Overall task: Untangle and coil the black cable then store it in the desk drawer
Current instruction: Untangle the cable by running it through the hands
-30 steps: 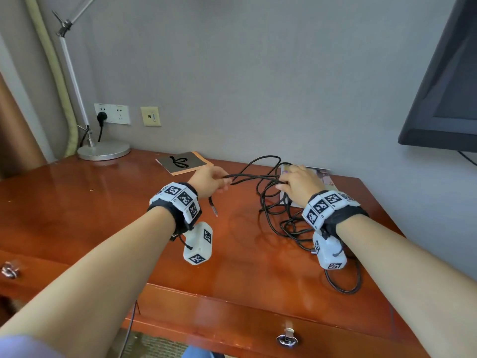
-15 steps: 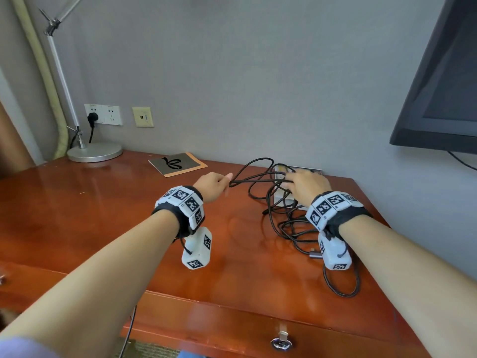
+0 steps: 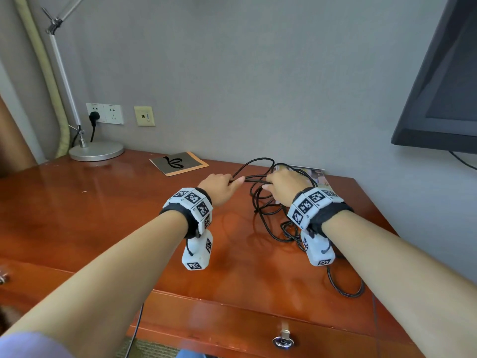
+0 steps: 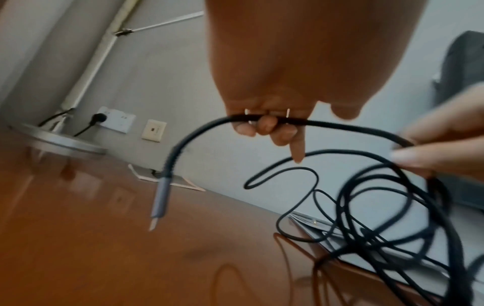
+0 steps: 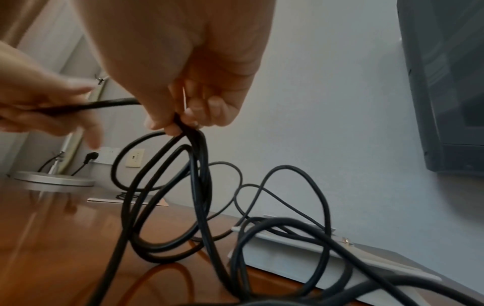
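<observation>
A long black cable [image 3: 268, 223] lies in a tangle on the right part of the wooden desk [image 3: 103, 215], with loops raised in the air. My left hand [image 3: 223, 186] pinches the cable [image 4: 327, 124] near its end; the grey plug [image 4: 159, 201] hangs below it. My right hand [image 3: 285, 188] grips several bunched loops [image 5: 193, 157] just right of the left hand. A short stretch of cable runs between the two hands. The desk drawer [image 3: 258, 329] with its metal pull [image 3: 283, 341] is closed at the front edge.
A booklet [image 3: 316, 177] lies under the tangle by the wall. A brown card [image 3: 179, 163] and a lamp base [image 3: 96, 151] sit at the back left. A dark screen [image 3: 444, 86] hangs on the right wall. Another drawer pull [image 3: 3, 279] is at far left.
My left hand moved right, closer to the right hand, so the cable stretch between them is shorter. The right hand stays on the bunched loops.
</observation>
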Demonstrator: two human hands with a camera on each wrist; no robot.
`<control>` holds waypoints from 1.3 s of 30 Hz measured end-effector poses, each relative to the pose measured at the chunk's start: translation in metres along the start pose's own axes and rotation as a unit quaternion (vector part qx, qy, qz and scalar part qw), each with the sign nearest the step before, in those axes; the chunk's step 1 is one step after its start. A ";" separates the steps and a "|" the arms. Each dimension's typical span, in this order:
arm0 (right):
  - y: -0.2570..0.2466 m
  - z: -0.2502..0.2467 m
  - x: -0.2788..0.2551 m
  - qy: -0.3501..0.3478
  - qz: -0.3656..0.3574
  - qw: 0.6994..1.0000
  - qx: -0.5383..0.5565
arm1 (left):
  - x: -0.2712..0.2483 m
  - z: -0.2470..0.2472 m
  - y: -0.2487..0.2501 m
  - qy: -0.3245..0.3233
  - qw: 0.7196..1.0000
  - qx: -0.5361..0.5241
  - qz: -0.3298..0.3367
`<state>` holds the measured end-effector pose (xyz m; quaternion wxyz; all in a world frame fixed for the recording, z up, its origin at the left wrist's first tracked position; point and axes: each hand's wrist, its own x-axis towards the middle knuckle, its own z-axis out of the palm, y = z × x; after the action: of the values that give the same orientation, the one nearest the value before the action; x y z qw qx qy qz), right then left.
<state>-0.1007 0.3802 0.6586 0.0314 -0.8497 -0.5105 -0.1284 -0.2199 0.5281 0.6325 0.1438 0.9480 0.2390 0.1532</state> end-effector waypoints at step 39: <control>0.002 0.005 -0.001 0.071 0.007 0.996 -0.060 | -0.007 -0.006 0.024 0.091 0.989 0.068 0.091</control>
<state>-0.0986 0.3792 0.6532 0.0173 -0.8424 -0.4922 -0.2188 -0.2182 0.5057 0.6450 0.0418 0.9555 0.1740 0.2345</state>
